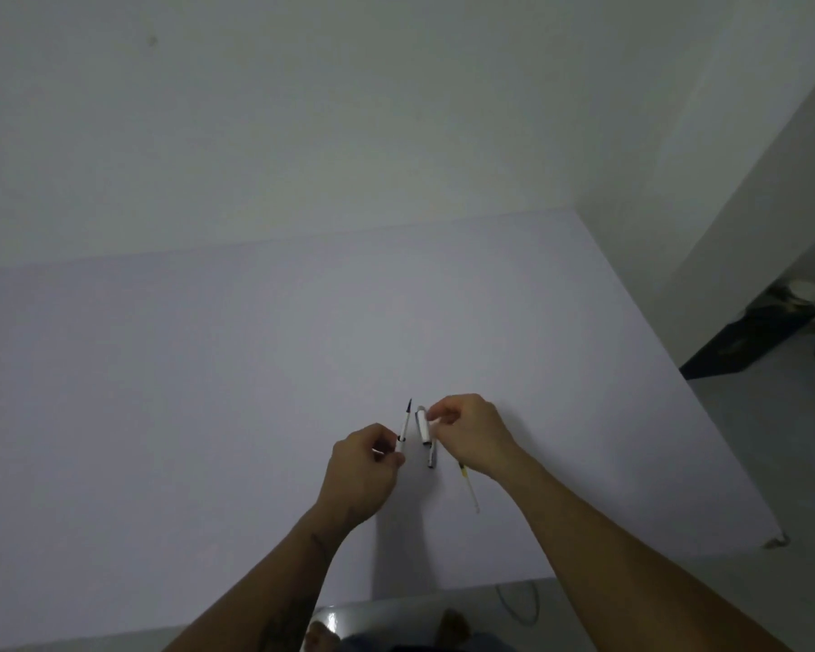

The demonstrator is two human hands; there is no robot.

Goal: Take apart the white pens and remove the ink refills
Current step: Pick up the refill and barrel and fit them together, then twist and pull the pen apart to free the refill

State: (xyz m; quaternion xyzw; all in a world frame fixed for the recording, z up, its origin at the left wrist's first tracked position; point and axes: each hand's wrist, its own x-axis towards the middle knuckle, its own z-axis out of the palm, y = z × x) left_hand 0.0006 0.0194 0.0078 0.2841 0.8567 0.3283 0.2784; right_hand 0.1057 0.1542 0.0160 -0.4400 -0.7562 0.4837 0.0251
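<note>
Left hand (365, 468), lower centre of frame, pinches slim white pen body with dark tip (403, 425); long axis near upright in picture, tip toward top of frame; right hand (471, 430), just right of it, grips short white pen cap or barrel piece (422, 426), axis roughly parallel; grey-tipped piece (431, 456) below it, held or lying on pale table (208, 392), cannot tell; thin clear ink refill (470, 487) lies on table under right wrist, slanting toward lower right.

Risks, as judged: loose refill rolls if wrist brushes it; small piece slips from fingertip pinch; dark tip marks table.
</note>
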